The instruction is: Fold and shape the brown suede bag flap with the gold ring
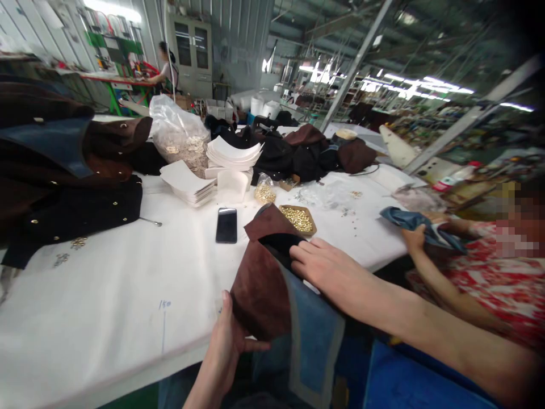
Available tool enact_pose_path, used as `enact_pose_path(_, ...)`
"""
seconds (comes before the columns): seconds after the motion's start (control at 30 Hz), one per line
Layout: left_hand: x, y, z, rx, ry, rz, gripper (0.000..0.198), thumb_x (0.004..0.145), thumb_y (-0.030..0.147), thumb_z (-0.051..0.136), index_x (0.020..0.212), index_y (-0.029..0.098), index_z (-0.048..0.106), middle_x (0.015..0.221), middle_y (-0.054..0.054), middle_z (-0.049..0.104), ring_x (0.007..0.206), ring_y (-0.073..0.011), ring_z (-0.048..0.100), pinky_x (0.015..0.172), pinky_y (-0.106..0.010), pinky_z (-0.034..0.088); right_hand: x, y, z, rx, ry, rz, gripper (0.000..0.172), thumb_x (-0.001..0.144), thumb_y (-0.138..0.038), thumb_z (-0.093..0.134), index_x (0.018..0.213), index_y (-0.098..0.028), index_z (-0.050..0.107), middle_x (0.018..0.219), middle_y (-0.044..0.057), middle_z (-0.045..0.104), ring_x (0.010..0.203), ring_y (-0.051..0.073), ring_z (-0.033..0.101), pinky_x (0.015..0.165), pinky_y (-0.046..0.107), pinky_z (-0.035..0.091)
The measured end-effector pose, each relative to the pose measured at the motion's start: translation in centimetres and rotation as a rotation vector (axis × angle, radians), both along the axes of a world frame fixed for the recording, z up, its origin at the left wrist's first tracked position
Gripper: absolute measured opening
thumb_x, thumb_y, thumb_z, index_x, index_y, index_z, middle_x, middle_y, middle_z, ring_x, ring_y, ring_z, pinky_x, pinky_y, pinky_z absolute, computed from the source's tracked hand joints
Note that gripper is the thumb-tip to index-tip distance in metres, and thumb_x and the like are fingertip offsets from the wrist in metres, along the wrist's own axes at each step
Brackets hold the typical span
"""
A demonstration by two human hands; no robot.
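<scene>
In front of me, at the table's near edge, is a pouch-like fabric piece [264, 289], brown suede-like at its upper part with a blue panel and grey border hanging below. Its top gapes, showing black inside, and a brown flap [270, 221] sticks up behind. My left hand [232, 335] holds its lower left side, thumb in front and fingers underneath. My right hand [313, 261] is closed at the opening's right edge; its fingertips are partly hidden against the black material. Just behind the flap stands a small tray [298, 220] of gold-coloured metal fittings.
On the white table [106, 301] lie a phone [226, 225], stacked white cards [189, 184], a small bag of fittings [265, 192] and a big plastic bag [181, 133]. Dark garments [85, 204] are heaped left. At right a co-worker [489, 272] handles blue cloth [419, 224].
</scene>
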State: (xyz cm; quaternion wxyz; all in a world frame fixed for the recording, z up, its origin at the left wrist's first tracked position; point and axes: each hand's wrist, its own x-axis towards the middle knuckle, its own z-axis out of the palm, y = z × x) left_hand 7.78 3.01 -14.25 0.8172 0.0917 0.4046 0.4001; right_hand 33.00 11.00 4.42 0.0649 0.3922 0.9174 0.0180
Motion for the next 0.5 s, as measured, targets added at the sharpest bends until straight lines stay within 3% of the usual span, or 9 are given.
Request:
enact_pose_path(0.1,-1.3,0.0,0.6,0.118,0.242,0.039,0.094,0.101,0.09,0.067,0.167,0.024,0.061,0.142,-0.021,0.082,0.099,-0.0352,0.086,0.067,-0.046,0.076,-0.7,0.1,0.0,0.091,-0.071,0.02,0.02,0.108,-0.011,0.062,0.102,-0.019,0.078,0.114,0.014,0.079,0.11,0.033,0.068,0.095,0.049,0.047)
enact_pose_path(0.17,-2.3,0.4,0.7,0.21,0.449,0.066,0.093,0.096,0.091,0.074,0.154,0.019,0.069,0.112,-0.014,0.083,0.082,-0.0292,0.082,0.065,-0.042,0.074,-0.8,0.3,0.1,-0.024,-0.027,0.047,0.006,0.104,-0.018,0.073,0.104,-0.02,0.079,0.108,0.011,0.081,0.106,0.032,0.071,0.1,0.05,0.049)
enact_pose_path(0.2,-2.8,0.8,0.7,0.248,0.536,0.086,0.093,0.094,0.093,0.075,0.148,0.017,0.072,0.101,-0.011,0.081,0.08,-0.0298,0.081,0.066,-0.042,0.073,-0.9,0.3,0.3,-0.125,0.008,0.047,0.007,0.102,-0.024,0.08,0.108,-0.02,0.079,0.106,0.01,0.082,0.103,0.031,0.073,0.101,0.049,0.05)
enact_pose_path(0.23,-3.2,1.2,0.7,0.287,0.604,0.112,0.092,0.093,0.093,0.075,0.144,0.017,0.074,0.096,-0.01,0.081,0.085,-0.033,0.082,0.071,-0.045,0.074,-1.0,0.3,0.7,-0.229,0.055,0.03,0.022,0.099,-0.031,0.087,0.117,-0.021,0.08,0.11,0.008,0.083,0.102,0.03,0.076,0.1,0.047,0.053)
enact_pose_path(0.33,-4.1,2.4,0.6,0.405,0.719,0.207,0.081,0.091,0.082,0.082,0.144,0.02,0.076,0.116,-0.015,0.087,0.123,-0.0461,0.081,0.099,-0.056,0.073,-1.7,-0.5,1.6,-0.442,0.26,-0.03,0.081,0.09,-0.055,0.099,0.159,-0.026,0.068,0.146,0.011,0.078,0.12,0.032,0.08,0.097,0.04,0.059)
enact_pose_path(0.37,-4.3,2.7,0.7,0.43,0.738,0.224,0.076,0.091,0.077,0.084,0.143,0.022,0.078,0.122,-0.016,0.088,0.133,-0.0482,0.078,0.107,-0.059,0.07,-2.0,-0.8,1.8,-0.493,0.325,-0.033,0.093,0.089,-0.06,0.1,0.169,-0.03,0.061,0.157,0.011,0.073,0.129,0.034,0.079,0.1,0.039,0.061)
enact_pose_path(0.43,-4.6,3.0,0.9,0.449,0.74,0.224,0.064,0.091,0.069,0.085,0.137,0.024,0.082,0.125,-0.016,0.089,0.14,-0.0494,0.074,0.114,-0.062,0.067,-2.5,-1.5,1.8,-0.601,0.402,-0.028,0.101,0.089,-0.064,0.099,0.176,-0.038,0.056,0.166,0.008,0.069,0.136,0.035,0.078,0.105,0.039,0.063)
enact_pose_path(0.5,-4.7,3.0,1.1,0.442,0.714,0.208,0.053,0.092,0.065,0.085,0.127,0.026,0.086,0.118,-0.014,0.09,0.137,-0.0489,0.076,0.11,-0.06,0.068,-2.8,-2.1,1.6,-0.685,0.419,-0.031,0.093,0.095,-0.057,0.095,0.177,-0.043,0.055,0.171,0.006,0.067,0.136,0.034,0.08,0.108,0.039,0.063)
